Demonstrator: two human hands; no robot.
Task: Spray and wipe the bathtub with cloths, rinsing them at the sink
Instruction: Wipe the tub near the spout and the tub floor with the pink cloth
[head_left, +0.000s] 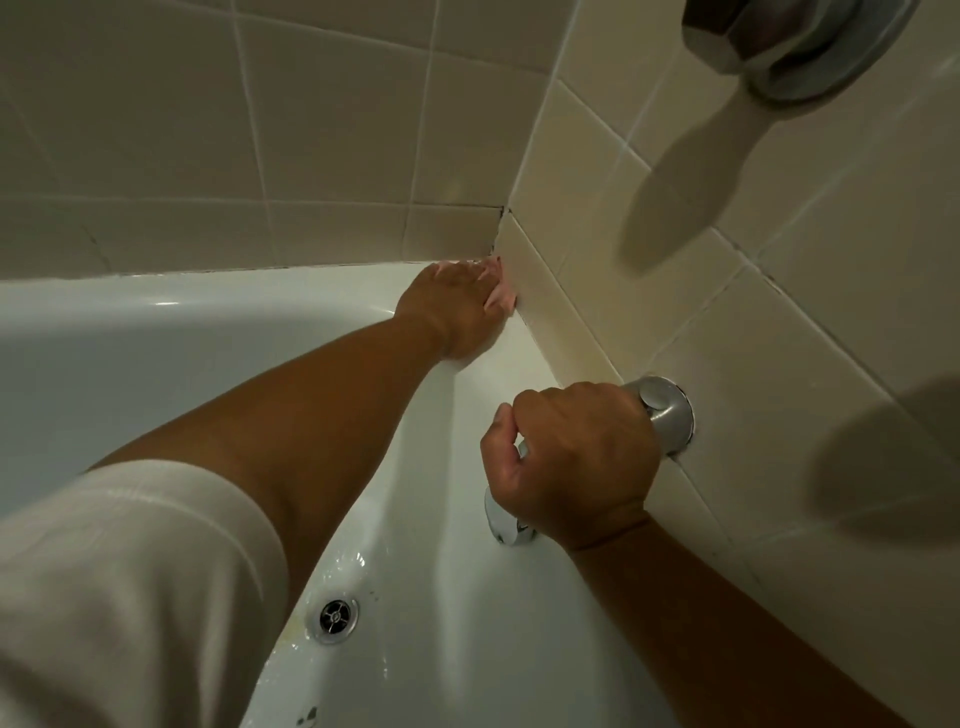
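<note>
The white bathtub (156, 332) fills the lower left of the head view. My left hand (449, 312) reaches into the tub's far corner and presses a pink cloth (498, 293) against the rim where it meets the tiled wall. Most of the cloth is hidden under my fingers. My right hand (576, 460) is closed around the chrome tub spout (662, 410) that comes out of the right wall. The spout's lower end (501, 522) shows below my fist.
Beige tiled walls (311, 130) meet in a corner above the tub. A chrome drain (337, 616) sits in the wet tub floor. A chrome and white faucet handle (769, 57) juts from the right wall at the top. Dark specks mark the tub's near edge.
</note>
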